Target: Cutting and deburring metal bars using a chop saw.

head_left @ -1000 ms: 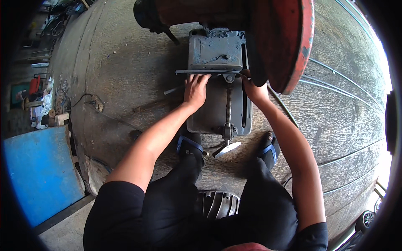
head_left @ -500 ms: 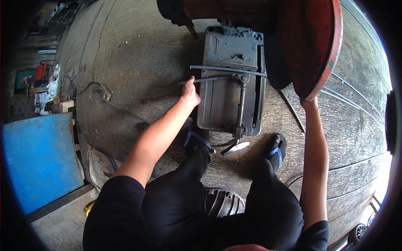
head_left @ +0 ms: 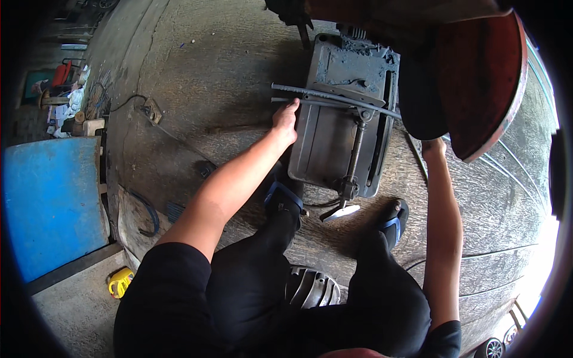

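A cut-off saw with a red disc guard [head_left: 492, 89] and a dark cutting disc [head_left: 421, 89] stands in front of me. Across the clamp of its grey metal base [head_left: 316, 143] lie two thin steel rods [head_left: 325, 93], side by side, sticking out at the left. My left hand [head_left: 286, 124] is closed on the lower rod near its left end, thumb up, beside the base's edge. Under the disc, to the right of the base, is my right hand [head_left: 434, 147]; its fingers are mostly hidden by the saw. The clamp's threaded screw [head_left: 356, 149] runs toward me and ends in a handle [head_left: 341, 213].
My sandalled feet flank the handle. A ribbed metal part [head_left: 313, 288] lies between my legs. At left are a blue panel [head_left: 54, 203], a yellow tape measure [head_left: 120, 282] and a cable [head_left: 179, 143]. Long rods [head_left: 507, 164] lie on the floor at right.
The view has shifted, so the saw sits farther right. My left hand has swung the lower rod's end away from me, nearly alongside the other rod. My right hand now shows below the disc.
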### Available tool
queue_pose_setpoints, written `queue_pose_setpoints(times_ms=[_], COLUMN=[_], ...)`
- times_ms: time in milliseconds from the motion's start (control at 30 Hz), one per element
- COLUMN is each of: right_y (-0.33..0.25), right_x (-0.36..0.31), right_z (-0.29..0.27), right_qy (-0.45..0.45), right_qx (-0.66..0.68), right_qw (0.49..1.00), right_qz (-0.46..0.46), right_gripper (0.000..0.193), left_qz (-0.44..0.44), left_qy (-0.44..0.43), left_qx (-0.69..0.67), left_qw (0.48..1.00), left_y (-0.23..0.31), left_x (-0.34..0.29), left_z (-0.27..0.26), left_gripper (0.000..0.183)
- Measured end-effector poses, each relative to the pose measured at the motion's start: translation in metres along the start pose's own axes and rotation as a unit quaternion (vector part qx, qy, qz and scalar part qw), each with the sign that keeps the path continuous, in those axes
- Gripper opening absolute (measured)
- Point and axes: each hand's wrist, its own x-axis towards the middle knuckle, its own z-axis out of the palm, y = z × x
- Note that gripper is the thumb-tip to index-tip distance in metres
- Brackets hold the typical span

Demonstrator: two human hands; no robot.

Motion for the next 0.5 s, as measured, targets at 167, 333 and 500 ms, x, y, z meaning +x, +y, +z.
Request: queue_pose_setpoints(times_ms=[167,333,500], right_y=[-0.003,-0.004,0.001], right_x=[-0.018,-0.034,-0.037], right_z=[0.007,0.015,0.01], right_qy=[-0.011,0.017,-0.029], right_qx=[-0.036,-0.046,-0.018], right_qw=[0.999,0.998,0.998], right_qz=[-0.021,-0.028,-0.051], right_gripper=[0.023,0.02,0.022], left_qz=[0.054,0.054,0.011], left_qy=[-0.018,-0.007,-0.039], left_qx=[0.01,0.01,0.012], left_qw=[0.998,0.998,0.999], left_y=[0.008,0.01,0.01], left_x=[-0.001,0.007,0.011], left_z=[0.011,0.013,0.005], left_gripper=[0.018,0.017,0.027])
